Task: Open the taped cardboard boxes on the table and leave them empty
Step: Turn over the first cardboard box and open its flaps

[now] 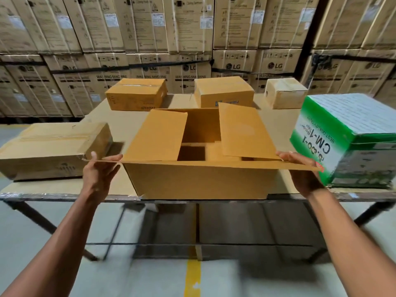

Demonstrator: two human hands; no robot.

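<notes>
Centrally, open box (199, 179), hands (both) gripping flap

Both hands (100, 168) (300, 168) outstretched, pinching.

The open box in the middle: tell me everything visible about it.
The open box is plain brown corrugated cardboard, upright at the table's near edge, between a flat taped box and a green printed box. Its two side flaps lean inward, half raised; the near flap lies level toward the person. The left hand and right hand pinch that flap's ends. Its visible inside looks empty.
</notes>
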